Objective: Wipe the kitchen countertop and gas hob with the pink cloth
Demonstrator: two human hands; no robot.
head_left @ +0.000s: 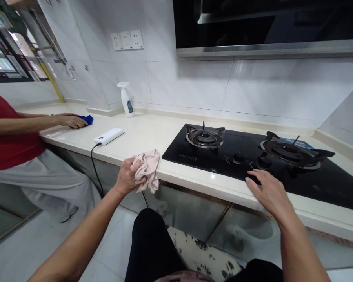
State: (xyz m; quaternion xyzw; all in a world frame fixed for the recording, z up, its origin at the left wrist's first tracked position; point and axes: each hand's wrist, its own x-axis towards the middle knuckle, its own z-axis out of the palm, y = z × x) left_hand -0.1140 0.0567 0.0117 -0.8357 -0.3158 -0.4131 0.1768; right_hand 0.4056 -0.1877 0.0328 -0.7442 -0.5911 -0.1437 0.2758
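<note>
A crumpled pale pink cloth (148,166) is bunched in my left hand (128,176), whose fingers are wrapped round it at the counter's front edge. Part of the cloth hangs over that edge. My right hand (267,192) holds nothing; its fingers are apart and rest at the front edge of the black gas stove (214,164), just below the control knobs (239,157). The stove has a left burner (205,138) and a right burner (291,152), each with a dark pan support.
A white spray bottle (126,100) stands by the wall. A white power bank (108,136) with a black cable lies on the counter (153,129). At the left, a co-worker's hand (72,120) presses a blue cloth (88,119). A range hood (253,49) hangs above.
</note>
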